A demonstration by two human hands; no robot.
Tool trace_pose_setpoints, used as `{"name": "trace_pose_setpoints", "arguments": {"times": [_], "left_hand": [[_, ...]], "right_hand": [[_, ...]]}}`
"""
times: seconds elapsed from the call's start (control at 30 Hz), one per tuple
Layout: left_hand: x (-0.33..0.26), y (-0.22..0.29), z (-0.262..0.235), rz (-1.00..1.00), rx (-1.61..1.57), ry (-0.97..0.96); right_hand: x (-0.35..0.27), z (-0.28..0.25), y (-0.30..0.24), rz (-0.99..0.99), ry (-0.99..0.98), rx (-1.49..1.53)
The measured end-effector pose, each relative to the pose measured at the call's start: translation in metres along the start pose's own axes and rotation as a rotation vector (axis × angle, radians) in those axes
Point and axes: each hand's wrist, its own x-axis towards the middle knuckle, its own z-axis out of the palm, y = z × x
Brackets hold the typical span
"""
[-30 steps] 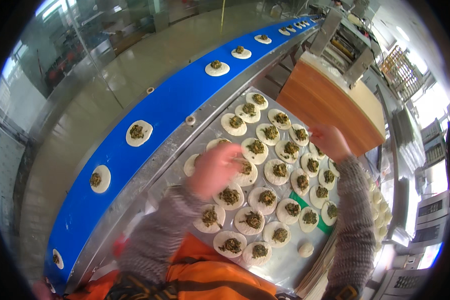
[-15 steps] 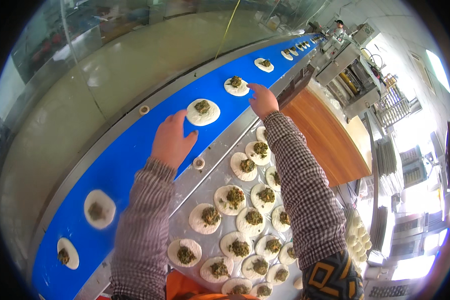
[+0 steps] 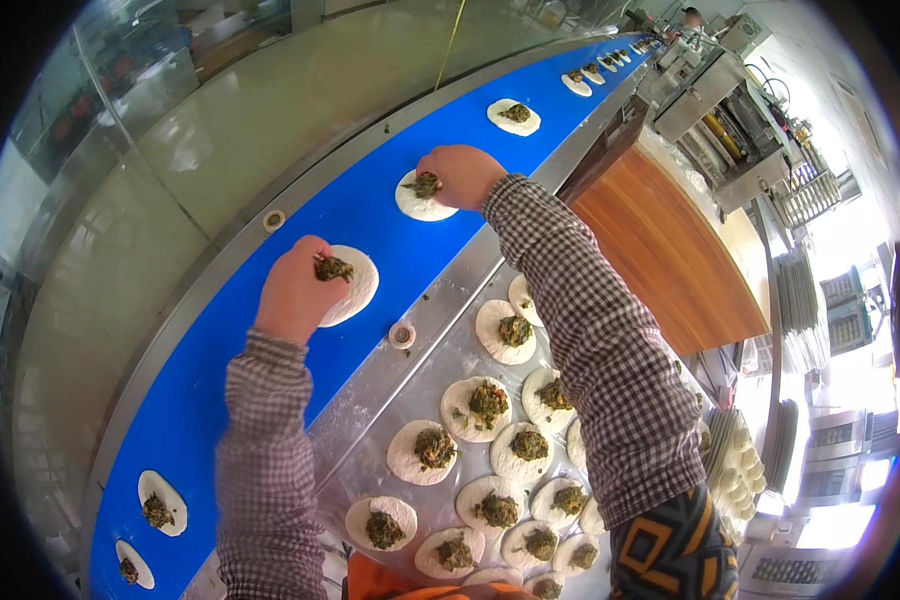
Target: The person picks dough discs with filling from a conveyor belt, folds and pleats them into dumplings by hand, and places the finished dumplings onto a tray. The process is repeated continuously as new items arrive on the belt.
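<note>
On the blue conveyor belt (image 3: 210, 390), flat white dough rounds carry clumps of chopped green vegetable filling. My left hand (image 3: 295, 295) is over the left part of one dough round (image 3: 360, 292), its fingers closed around the filling (image 3: 333, 268). Farther up the belt, my right hand (image 3: 465, 177) reaches over another dough round (image 3: 422, 208), fingertips pinched on its filling (image 3: 424, 186). Both rounds still lie on the belt. My palms and knuckles hide part of each round.
Beside the belt, a metal table (image 3: 355, 455) bears several filled dough rounds (image 3: 433, 450). A roller (image 3: 402, 335) sits at the belt's near edge. Other topped rounds (image 3: 514, 117) lie along the belt. A wood-panelled counter (image 3: 670, 260) and a machine (image 3: 725, 130) stand right; a person (image 3: 692, 22) is far off.
The dough rounds have shifted toward the lower left along the belt. Both hands moved left, from the rounds' edges with fingers apart to closing on the filling.
</note>
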Motion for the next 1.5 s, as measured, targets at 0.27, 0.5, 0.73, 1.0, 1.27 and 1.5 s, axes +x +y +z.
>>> {"name": "trace_pose_setpoints", "arguments": {"times": [0.27, 0.5, 0.73, 1.0, 1.27, 1.5], "left_hand": [[-0.044, -0.059, -0.041, -0.027, 0.076, -0.035], [-0.054, -0.116, -0.098, -0.047, 0.184, -0.478], [-0.093, -0.146, -0.128, -0.208, 0.119, -0.495], [-0.167, -0.131, -0.138, -0.552, -0.682, -0.016], [-0.287, 0.087, 0.052, 0.529, 0.024, -0.871], [-0.392, 0.224, 0.205, -0.358, -0.796, -1.714]], "right_hand": [[0.005, 0.011, -0.022, 0.191, -0.068, 0.315], [0.05, 0.049, -0.085, 0.102, -0.403, 0.516], [-0.034, 0.031, -0.192, 0.113, 0.053, 0.765], [-0.322, 0.026, -0.165, 0.119, 0.25, 2.321], [-0.659, 0.042, -0.143, 1.078, 0.518, 1.967], [-0.72, 0.06, -0.142, 1.177, 0.4, 1.779]]}}
